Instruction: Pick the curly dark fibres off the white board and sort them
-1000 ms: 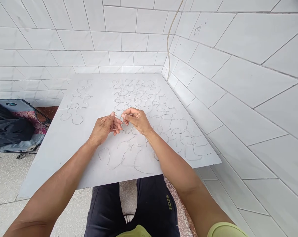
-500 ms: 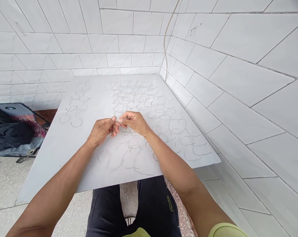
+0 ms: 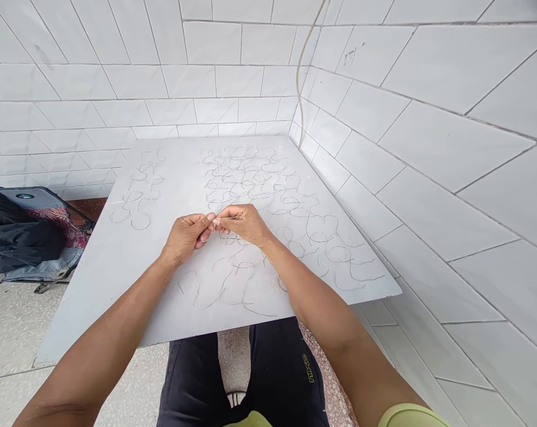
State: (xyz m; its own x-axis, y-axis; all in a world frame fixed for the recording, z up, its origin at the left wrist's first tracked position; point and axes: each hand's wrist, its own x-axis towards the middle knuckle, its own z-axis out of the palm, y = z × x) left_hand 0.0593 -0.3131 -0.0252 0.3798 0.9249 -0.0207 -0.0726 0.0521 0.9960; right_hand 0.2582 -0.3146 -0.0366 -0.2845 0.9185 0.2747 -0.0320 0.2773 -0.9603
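My left hand (image 3: 186, 235) and my right hand (image 3: 242, 222) meet fingertip to fingertip above the middle of a white board (image 3: 94, 284). Both are closed in a pinch on one thin piece of bent wire (image 3: 215, 220), most of it hidden by the fingers. Several curled wire pieces (image 3: 268, 190) lie spread over the board's centre and right. A smaller group of bent wires (image 3: 137, 193) lies at the far left. More wavy wire pieces (image 3: 226, 287) lie on the board just below my hands.
White tiled walls close the back and the right side (image 3: 428, 148). A thin cable (image 3: 300, 71) hangs down in the corner. A pile of dark bags and clothes (image 3: 25, 231) sits on the floor at the left. My dark-trousered legs (image 3: 245, 379) are under the board's near edge.
My hands have drawn closer, the fingertips now touching around the wire. The view has shifted slightly.
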